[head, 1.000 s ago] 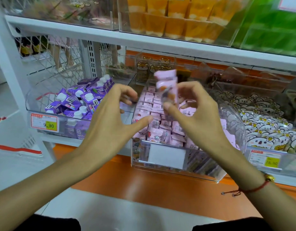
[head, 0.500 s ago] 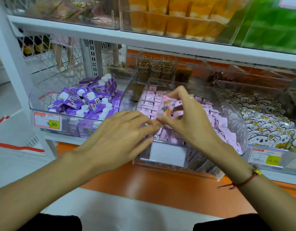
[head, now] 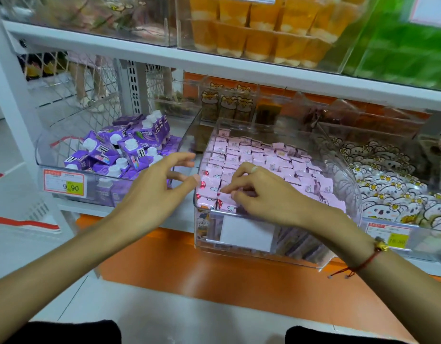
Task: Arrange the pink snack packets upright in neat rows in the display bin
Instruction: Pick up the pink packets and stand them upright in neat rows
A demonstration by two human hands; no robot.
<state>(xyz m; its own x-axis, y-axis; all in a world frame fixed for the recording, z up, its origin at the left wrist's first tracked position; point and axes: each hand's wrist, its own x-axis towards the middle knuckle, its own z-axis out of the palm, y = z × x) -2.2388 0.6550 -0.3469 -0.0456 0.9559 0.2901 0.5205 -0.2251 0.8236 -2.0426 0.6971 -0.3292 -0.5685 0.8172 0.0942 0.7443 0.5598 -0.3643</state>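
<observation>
Your right hand (head: 266, 194) pinches a pink packet (head: 224, 196) at the display bin (head: 348, 184)'s near-left corner; seat it upright, left hand (head: 152, 194) spread loosely alongside.

A clear display bin (head: 343, 175) at the middle of the shelf holds pink snack packets (head: 261, 157) standing in rows. The right hand (head: 266, 194) reaches over the bin's near edge, its curled fingers pinching a packet in the near-left corner. The left hand (head: 155, 192) hovers just left of the bin, fingers loosely spread, holding nothing. Purple cartons (head: 125, 150) fill the bin to the left; white cartoon-printed packets (head: 393, 189) fill the one to the right.
</observation>
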